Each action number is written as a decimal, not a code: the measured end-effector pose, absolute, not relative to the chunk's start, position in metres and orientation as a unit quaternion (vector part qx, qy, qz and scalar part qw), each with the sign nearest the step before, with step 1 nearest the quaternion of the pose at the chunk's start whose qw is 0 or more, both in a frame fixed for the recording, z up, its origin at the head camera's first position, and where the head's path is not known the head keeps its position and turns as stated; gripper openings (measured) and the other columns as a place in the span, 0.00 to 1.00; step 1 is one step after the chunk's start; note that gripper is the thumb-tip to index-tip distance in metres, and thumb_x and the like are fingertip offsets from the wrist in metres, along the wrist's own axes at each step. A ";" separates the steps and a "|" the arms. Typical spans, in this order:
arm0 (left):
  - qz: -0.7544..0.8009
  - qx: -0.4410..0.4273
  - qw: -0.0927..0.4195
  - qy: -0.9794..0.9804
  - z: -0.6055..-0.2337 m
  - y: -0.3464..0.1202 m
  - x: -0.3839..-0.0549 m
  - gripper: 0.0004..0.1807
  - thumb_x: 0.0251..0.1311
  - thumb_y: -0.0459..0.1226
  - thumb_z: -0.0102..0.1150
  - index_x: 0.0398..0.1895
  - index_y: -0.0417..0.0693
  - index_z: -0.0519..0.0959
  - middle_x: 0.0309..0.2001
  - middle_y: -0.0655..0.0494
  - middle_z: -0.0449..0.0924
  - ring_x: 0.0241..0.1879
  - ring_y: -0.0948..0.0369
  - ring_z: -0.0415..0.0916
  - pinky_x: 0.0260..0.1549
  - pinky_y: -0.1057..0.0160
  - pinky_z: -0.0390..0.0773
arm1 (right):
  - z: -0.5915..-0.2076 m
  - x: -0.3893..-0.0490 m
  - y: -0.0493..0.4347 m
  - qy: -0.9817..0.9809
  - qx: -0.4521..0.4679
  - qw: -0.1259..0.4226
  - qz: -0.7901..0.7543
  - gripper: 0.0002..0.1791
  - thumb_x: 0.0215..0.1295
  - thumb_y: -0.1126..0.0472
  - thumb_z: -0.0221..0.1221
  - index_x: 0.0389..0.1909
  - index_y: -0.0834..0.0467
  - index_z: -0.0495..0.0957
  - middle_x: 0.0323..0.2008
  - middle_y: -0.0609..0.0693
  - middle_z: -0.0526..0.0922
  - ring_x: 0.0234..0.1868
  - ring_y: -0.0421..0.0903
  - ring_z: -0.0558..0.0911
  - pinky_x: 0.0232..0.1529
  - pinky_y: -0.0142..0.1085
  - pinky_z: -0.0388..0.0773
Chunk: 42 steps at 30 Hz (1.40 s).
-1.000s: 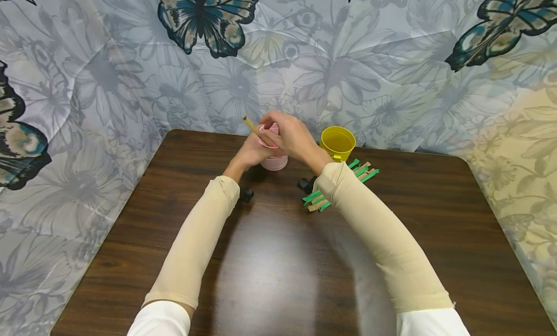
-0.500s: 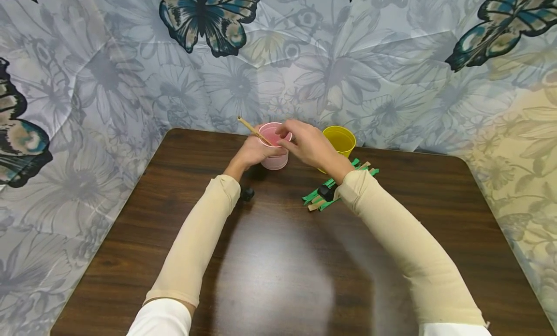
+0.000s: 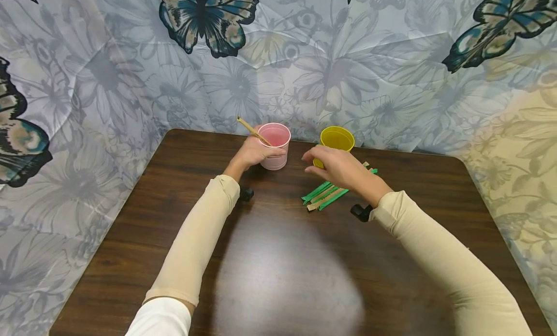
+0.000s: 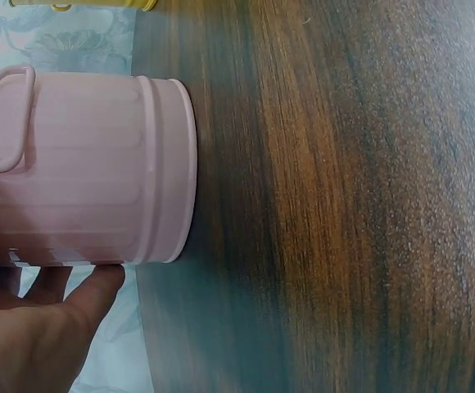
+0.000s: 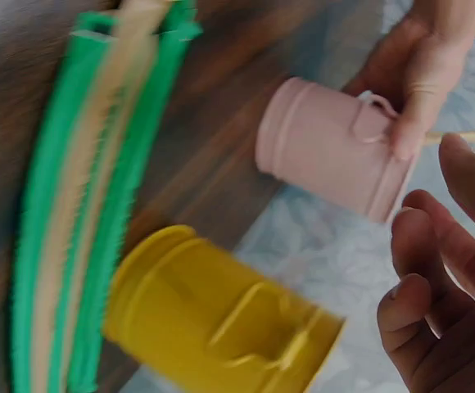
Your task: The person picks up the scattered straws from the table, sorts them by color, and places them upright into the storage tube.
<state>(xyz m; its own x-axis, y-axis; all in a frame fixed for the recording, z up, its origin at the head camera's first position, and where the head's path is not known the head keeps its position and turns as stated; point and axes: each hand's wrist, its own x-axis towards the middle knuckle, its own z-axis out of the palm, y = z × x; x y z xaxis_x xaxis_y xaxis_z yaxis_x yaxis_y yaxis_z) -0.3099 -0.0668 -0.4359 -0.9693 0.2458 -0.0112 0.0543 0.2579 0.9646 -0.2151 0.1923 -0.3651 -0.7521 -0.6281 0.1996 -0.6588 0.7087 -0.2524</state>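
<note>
My left hand (image 3: 256,152) grips a small pink bucket (image 3: 275,165) at the back of the table, its thumb lying along the front near the rim. A thin tan stick (image 3: 247,125) leans out of the bucket over its left side. In the left wrist view, fingertips (image 4: 98,286) meet the wall of the upright bucket. My right hand (image 3: 341,168) is in the air in front of a yellow bucket (image 3: 337,137), fingers loosely bent and holding nothing. Under that hand lies a bundle of green and tan strips (image 3: 322,197), partly hidden by it.
The dark wooden table (image 3: 278,258) ends at a hanging cloth (image 3: 243,84) printed with flowers and butterflies. Black wrist cameras (image 3: 361,212) sit below both hands. The yellow bucket has a wire handle (image 5: 246,327) against its side.
My right hand has withdrawn from the pink bucket's opening and moved right and toward me, over the strips. The stick has tipped slightly further left. The left hand keeps its hold.
</note>
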 end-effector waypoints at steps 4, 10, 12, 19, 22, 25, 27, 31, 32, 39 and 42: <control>0.604 0.096 0.076 0.787 -0.437 -0.067 -0.310 0.55 0.43 0.39 0.84 0.73 0.43 0.60 0.62 0.46 0.76 0.62 0.52 0.76 0.65 0.55 0.76 | -0.376 -0.205 0.208 -0.921 0.364 0.057 0.130 0.16 0.67 0.52 0.67 0.52 0.53 0.81 0.47 0.49 0.85 0.35 0.46 0.84 0.37 0.43 0.83; 0.617 0.092 0.078 0.777 -0.437 -0.069 -0.310 0.54 0.43 0.37 0.83 0.73 0.43 0.60 0.63 0.45 0.76 0.63 0.52 0.75 0.65 0.55 0.76 | -0.398 -0.197 0.227 -0.925 0.363 0.042 0.105 0.17 0.67 0.52 0.67 0.53 0.56 0.82 0.45 0.51 0.84 0.29 0.45 0.81 0.31 0.39 0.80; 0.618 0.092 0.077 0.777 -0.437 -0.069 -0.310 0.53 0.43 0.37 0.83 0.73 0.43 0.60 0.63 0.45 0.76 0.63 0.52 0.75 0.65 0.55 0.76 | -0.406 -0.196 0.232 -0.927 0.359 0.037 0.096 0.17 0.67 0.52 0.67 0.53 0.56 0.83 0.45 0.52 0.84 0.28 0.44 0.81 0.31 0.39 0.80; 0.623 0.103 0.077 0.772 -0.439 -0.068 -0.312 0.51 0.43 0.37 0.84 0.71 0.44 0.63 0.61 0.45 0.77 0.61 0.52 0.77 0.63 0.55 0.77 | -0.426 -0.192 0.252 -0.931 0.350 0.026 0.102 0.13 0.65 0.58 0.68 0.47 0.58 0.84 0.43 0.52 0.85 0.32 0.45 0.83 0.32 0.39 0.82; 0.622 0.103 0.076 0.772 -0.439 -0.067 -0.311 0.51 0.42 0.37 0.84 0.70 0.44 0.63 0.61 0.46 0.78 0.61 0.52 0.77 0.62 0.55 0.78 | -0.430 -0.191 0.259 -0.938 0.331 0.013 0.099 0.12 0.67 0.59 0.67 0.48 0.58 0.83 0.45 0.52 0.83 0.35 0.47 0.84 0.34 0.41 0.83; 0.618 0.102 0.079 0.775 -0.439 -0.068 -0.311 0.52 0.42 0.39 0.84 0.71 0.44 0.62 0.61 0.46 0.77 0.61 0.52 0.77 0.63 0.54 0.78 | -0.433 -0.192 0.265 -0.946 0.309 0.000 0.096 0.11 0.68 0.60 0.66 0.48 0.57 0.83 0.47 0.52 0.82 0.38 0.48 0.84 0.37 0.43 0.84; 0.614 0.100 0.080 0.779 -0.438 -0.068 -0.310 0.53 0.42 0.40 0.84 0.71 0.44 0.62 0.61 0.46 0.77 0.61 0.52 0.77 0.63 0.54 0.78 | -0.436 -0.192 0.268 -0.949 0.301 -0.006 0.096 0.10 0.68 0.60 0.65 0.48 0.57 0.84 0.47 0.53 0.81 0.38 0.48 0.84 0.36 0.43 0.84; 0.610 0.101 0.081 0.781 -0.438 -0.068 -0.309 0.53 0.42 0.42 0.85 0.71 0.45 0.62 0.62 0.46 0.77 0.62 0.51 0.76 0.63 0.53 0.78 | -0.442 -0.193 0.273 -0.953 0.288 -0.009 0.097 0.08 0.69 0.61 0.65 0.47 0.57 0.84 0.47 0.54 0.81 0.38 0.49 0.83 0.37 0.44 0.84; 0.612 0.102 0.081 0.780 -0.438 -0.068 -0.309 0.53 0.42 0.41 0.85 0.71 0.45 0.63 0.62 0.46 0.77 0.62 0.50 0.76 0.63 0.53 0.78 | -0.443 -0.194 0.274 -0.953 0.285 -0.010 0.097 0.08 0.69 0.61 0.64 0.47 0.57 0.84 0.47 0.54 0.80 0.38 0.49 0.83 0.36 0.43 0.83; 0.616 0.099 0.085 0.777 -0.439 -0.068 -0.310 0.53 0.42 0.42 0.85 0.71 0.45 0.62 0.61 0.46 0.77 0.62 0.50 0.76 0.63 0.53 0.78 | -0.450 -0.195 0.278 -0.955 0.276 -0.022 0.107 0.08 0.70 0.61 0.64 0.47 0.57 0.84 0.48 0.55 0.79 0.39 0.48 0.82 0.35 0.41 0.82; 0.616 0.098 0.083 0.778 -0.439 -0.068 -0.310 0.54 0.42 0.42 0.84 0.72 0.45 0.62 0.61 0.46 0.77 0.62 0.51 0.76 0.63 0.54 0.77 | -0.451 -0.195 0.278 -0.953 0.279 -0.021 0.116 0.08 0.69 0.63 0.64 0.47 0.58 0.84 0.48 0.56 0.79 0.40 0.50 0.82 0.37 0.42 0.83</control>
<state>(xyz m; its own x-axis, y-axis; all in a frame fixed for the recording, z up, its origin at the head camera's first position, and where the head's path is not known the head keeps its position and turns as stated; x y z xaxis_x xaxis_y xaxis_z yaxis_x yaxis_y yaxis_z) -0.3104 -0.0679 -0.4393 -0.9670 0.2546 -0.0097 0.0490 0.2232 0.9735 -0.1949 0.2778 -0.4510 -0.8437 -0.5362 0.0252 -0.5265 0.8176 -0.2329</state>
